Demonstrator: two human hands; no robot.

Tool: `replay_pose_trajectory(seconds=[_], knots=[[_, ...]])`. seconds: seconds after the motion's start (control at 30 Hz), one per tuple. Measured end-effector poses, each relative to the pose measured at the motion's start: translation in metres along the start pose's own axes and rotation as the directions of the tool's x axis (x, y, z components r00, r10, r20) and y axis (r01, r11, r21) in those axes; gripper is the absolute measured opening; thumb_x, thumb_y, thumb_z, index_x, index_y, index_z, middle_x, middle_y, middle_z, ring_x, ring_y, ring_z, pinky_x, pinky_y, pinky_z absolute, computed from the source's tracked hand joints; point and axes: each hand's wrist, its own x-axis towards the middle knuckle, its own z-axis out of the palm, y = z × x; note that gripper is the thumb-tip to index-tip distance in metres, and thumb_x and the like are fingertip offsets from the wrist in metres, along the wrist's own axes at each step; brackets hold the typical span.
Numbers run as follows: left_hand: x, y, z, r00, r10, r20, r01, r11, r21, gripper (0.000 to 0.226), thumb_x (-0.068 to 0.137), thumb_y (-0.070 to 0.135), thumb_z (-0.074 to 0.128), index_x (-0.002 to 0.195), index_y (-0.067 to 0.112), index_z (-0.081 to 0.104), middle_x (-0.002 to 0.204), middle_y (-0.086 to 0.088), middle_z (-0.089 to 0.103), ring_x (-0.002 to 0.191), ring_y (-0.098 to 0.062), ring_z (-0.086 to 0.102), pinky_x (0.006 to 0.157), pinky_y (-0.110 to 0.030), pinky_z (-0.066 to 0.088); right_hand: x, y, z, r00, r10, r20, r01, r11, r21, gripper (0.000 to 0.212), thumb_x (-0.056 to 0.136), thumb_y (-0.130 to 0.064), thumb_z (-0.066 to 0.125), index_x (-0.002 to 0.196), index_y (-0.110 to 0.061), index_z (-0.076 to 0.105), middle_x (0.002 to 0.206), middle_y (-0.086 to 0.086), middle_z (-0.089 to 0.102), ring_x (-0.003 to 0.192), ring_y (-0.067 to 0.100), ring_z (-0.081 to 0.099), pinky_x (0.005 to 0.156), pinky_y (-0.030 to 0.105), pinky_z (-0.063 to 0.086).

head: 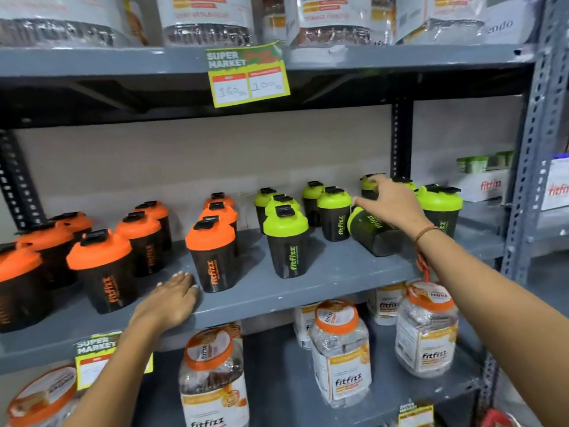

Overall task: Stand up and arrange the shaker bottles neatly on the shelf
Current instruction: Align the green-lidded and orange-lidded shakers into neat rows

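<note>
Black shaker bottles stand on the grey middle shelf (323, 272). Several with orange lids (212, 254) fill the left half in rough rows. Several with green lids (286, 241) stand on the right half. One green-lidded bottle (371, 231) leans tilted to the left among them. My right hand (388, 204) reaches over that tilted bottle, fingers spread, its fingertips at a green-lidded bottle (368, 184) further back. My left hand (171, 300) lies flat and open on the shelf's front edge, just left of the front orange-lidded bottle, holding nothing.
Clear jars with orange lids (338, 352) stand on the shelf below. Large bagged goods (206, 20) fill the shelf above, where a price tag (249, 75) hangs. A slotted grey upright (535, 149) bounds the right side, with boxes (483, 183) beyond it.
</note>
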Motion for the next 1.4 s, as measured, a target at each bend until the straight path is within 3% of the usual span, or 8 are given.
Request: replay_pose_trajectory(seconds=[0.1, 0.33, 0.5, 0.67, 0.8, 0.93, 1.13, 1.4], knots=[[0.001, 0.000, 0.002, 1.000, -0.018, 0.003, 0.018, 1.000, 0.005, 0.056, 0.102, 0.035, 0.021, 0.152, 0.011, 0.018, 0.162, -0.006, 0.011, 0.150, -0.017, 0.008, 0.120, -0.038, 0.005, 0.008, 0.025, 0.015, 0.988, 0.106, 0.116, -0.084, 0.980, -0.182, 0.070, 0.079, -0.072, 0.055, 0.108, -0.009, 0.054, 0.115, 0.023, 0.066, 0.108, 0.043, 0.061, 0.077, 0.043, 0.047], [0.003, -0.003, 0.002, 0.999, -0.033, -0.006, 0.033, 0.999, -0.027, 0.054, 0.102, 0.034, 0.023, 0.152, 0.013, 0.019, 0.162, -0.004, 0.013, 0.149, -0.015, 0.008, 0.121, -0.037, 0.004, 0.018, 0.045, 0.038, 0.883, 0.239, 0.403, -0.162, 0.963, -0.216, 0.116, 0.064, -0.086, 0.056, 0.143, -0.004, 0.040, 0.145, 0.020, 0.049, 0.129, 0.040, 0.050, 0.100, 0.044, 0.045], [0.004, -0.006, 0.003, 0.999, -0.044, -0.004, 0.044, 0.998, -0.043, 0.054, 0.102, 0.033, 0.024, 0.152, 0.014, 0.020, 0.161, -0.003, 0.014, 0.149, -0.014, 0.010, 0.122, -0.038, 0.004, 0.013, 0.053, 0.040, 0.902, 0.244, 0.357, -0.210, 0.969, -0.131, 0.106, 0.066, -0.083, 0.055, 0.140, -0.007, 0.042, 0.141, 0.019, 0.053, 0.126, 0.040, 0.053, 0.096, 0.045, 0.045], [0.005, -0.008, 0.004, 0.998, -0.052, -0.019, 0.051, 0.996, -0.067, 0.054, 0.101, 0.034, 0.026, 0.152, 0.017, 0.022, 0.161, -0.002, 0.015, 0.149, -0.015, 0.012, 0.121, -0.037, 0.005, -0.002, 0.048, 0.030, 0.969, 0.202, 0.140, -0.218, 0.969, 0.112, 0.103, 0.060, -0.082, 0.052, 0.138, -0.016, 0.043, 0.132, 0.017, 0.059, 0.121, 0.041, 0.055, 0.096, 0.047, 0.046], [0.006, -0.010, 0.004, 0.999, -0.049, -0.012, 0.048, 0.996, -0.070, 0.054, 0.101, 0.034, 0.026, 0.152, 0.017, 0.021, 0.161, -0.002, 0.014, 0.149, -0.015, 0.012, 0.121, -0.037, 0.005, -0.012, 0.034, 0.029, 0.981, 0.194, 0.007, -0.178, 0.883, 0.435, 0.095, 0.054, -0.071, 0.070, 0.129, -0.019, 0.043, 0.123, 0.009, 0.062, 0.113, 0.034, 0.059, 0.087, 0.039, 0.046], [0.005, -0.009, 0.004, 0.998, -0.059, -0.011, 0.058, 0.996, -0.068, 0.054, 0.101, 0.034, 0.025, 0.152, 0.017, 0.020, 0.161, -0.002, 0.014, 0.149, -0.015, 0.012, 0.121, -0.037, 0.004, -0.021, 0.026, 0.042, 0.985, 0.174, -0.007, -0.133, 0.780, 0.612, 0.110, 0.049, -0.064, 0.080, 0.140, -0.022, 0.033, 0.135, 0.005, 0.056, 0.122, 0.029, 0.054, 0.102, 0.046, 0.045], [0.000, -0.006, 0.003, 0.997, -0.067, -0.033, 0.064, 0.995, -0.082, 0.053, 0.101, 0.034, 0.025, 0.152, 0.018, 0.021, 0.161, -0.001, 0.015, 0.148, -0.014, 0.013, 0.120, -0.035, 0.004, -0.042, 0.035, 0.073, 0.998, 0.056, 0.040, -0.069, 0.784, 0.617, 0.107, 0.049, -0.062, 0.084, 0.136, -0.037, 0.028, 0.132, -0.002, 0.052, 0.118, 0.019, 0.051, 0.095, 0.036, 0.045], [0.001, -0.007, 0.004, 0.995, -0.088, -0.040, 0.084, 0.993, -0.082, 0.053, 0.101, 0.034, 0.026, 0.151, 0.019, 0.023, 0.161, -0.001, 0.017, 0.148, -0.014, 0.015, 0.120, -0.035, 0.005, -0.046, 0.043, 0.087, 0.999, -0.011, -0.031, 0.027, 0.801, 0.598, 0.106, 0.048, -0.069, 0.083, 0.133, -0.041, 0.026, 0.134, -0.001, 0.052, 0.120, 0.020, 0.054, 0.098, 0.042, 0.049]])
